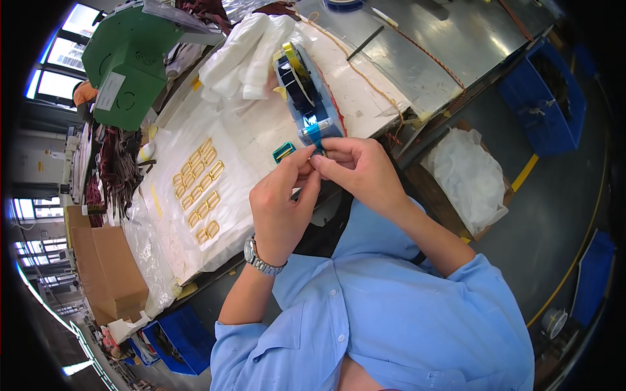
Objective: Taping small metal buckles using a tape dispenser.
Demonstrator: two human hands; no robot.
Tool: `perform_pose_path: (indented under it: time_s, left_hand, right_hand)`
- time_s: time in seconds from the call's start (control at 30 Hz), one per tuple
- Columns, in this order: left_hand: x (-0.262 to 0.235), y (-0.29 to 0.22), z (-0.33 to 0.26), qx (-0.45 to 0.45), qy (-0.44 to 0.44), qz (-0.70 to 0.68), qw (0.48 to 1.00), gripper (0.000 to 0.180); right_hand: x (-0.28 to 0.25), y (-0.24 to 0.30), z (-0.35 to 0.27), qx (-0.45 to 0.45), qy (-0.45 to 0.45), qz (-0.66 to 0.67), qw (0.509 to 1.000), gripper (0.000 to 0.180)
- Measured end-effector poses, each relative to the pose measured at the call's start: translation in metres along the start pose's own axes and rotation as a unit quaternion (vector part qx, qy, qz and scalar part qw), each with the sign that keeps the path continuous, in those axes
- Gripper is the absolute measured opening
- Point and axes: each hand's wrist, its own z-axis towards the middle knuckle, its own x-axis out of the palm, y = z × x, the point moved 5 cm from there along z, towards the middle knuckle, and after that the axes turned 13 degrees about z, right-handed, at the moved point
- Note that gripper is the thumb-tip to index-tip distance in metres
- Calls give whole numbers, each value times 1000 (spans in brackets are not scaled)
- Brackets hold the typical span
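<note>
My left hand (280,199), with a watch (261,257) on its wrist, is closed in a pinch at the front of the tape dispenser (326,104). Facing it, my right hand (362,166) pinches the end of the blue tape (315,132) that comes off the dispenser. The fingertips of both hands meet, and what lies between the left fingers is hidden. Just left of the dispenser is a buckle (283,152) covered in blue-green film. Farther left, several gold-coloured metal buckles (195,171) lie in rows on a white sheet (228,153).
A green machine (130,65) stands at the far left, beside white plastic wrapping (248,55). Cords (372,81) cross the metal tabletop (476,39). On the right are a box lined with clear plastic (466,176) and a blue bin (548,98). A cardboard box (107,267) sits left of the table.
</note>
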Motion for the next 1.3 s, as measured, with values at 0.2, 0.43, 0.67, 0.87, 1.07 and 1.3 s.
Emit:
perform_pose_path:
  time_s: [0.2,0.43,0.67,0.87,1.07,1.3]
  left_hand:
    - [7,-4,-2,3,7,14,1000,28]
    - [25,-6,-43,-83,108,-97,986,29]
    - [24,13,-62,-194,145,-341,908,35]
    - [2,12,-59,-54,148,-88,984,33]
    - [-16,7,-46,114,101,35,988,39]
    - [-23,20,-39,114,116,66,984,41]
  right_hand:
    - [-11,-13,-5,-42,-36,-45,997,30]
    - [-24,-21,-49,14,-34,-114,993,35]
    - [-19,-1,-53,-133,132,-323,928,49]
    - [-8,-9,-55,-104,171,-378,904,46]
    - [6,-10,-51,-160,145,-385,897,47]
    - [21,-2,-39,-104,129,-302,939,65]
